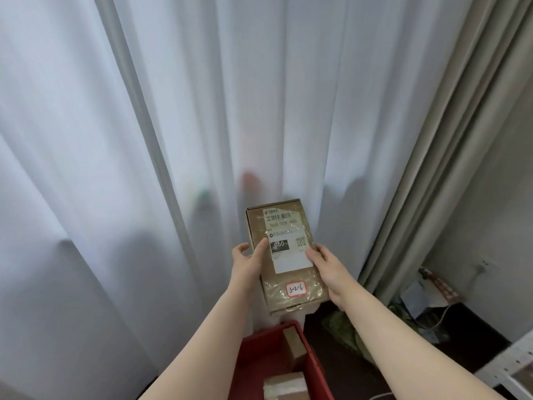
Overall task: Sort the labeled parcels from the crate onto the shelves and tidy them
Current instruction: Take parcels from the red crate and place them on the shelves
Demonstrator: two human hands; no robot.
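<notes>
A brown cardboard parcel (284, 255) is held up in front of a white curtain, above the crate. It carries a white shipping label printed "060" and a small red-edged tag handwritten "3-2-6". My left hand (248, 262) grips its left edge, thumb on the top face. My right hand (327, 267) grips its right edge, thumb on the shipping label. Below, a red plastic crate (253, 362) holds two more brown parcels (294, 346), one at the bottom edge (285, 385).
A white curtain (173, 125) fills most of the view, with a beige curtain (438, 168) at the right. A white shelf frame corner (510, 368) shows at the lower right. Clutter and a cable (432, 310) lie on the dark floor by the wall.
</notes>
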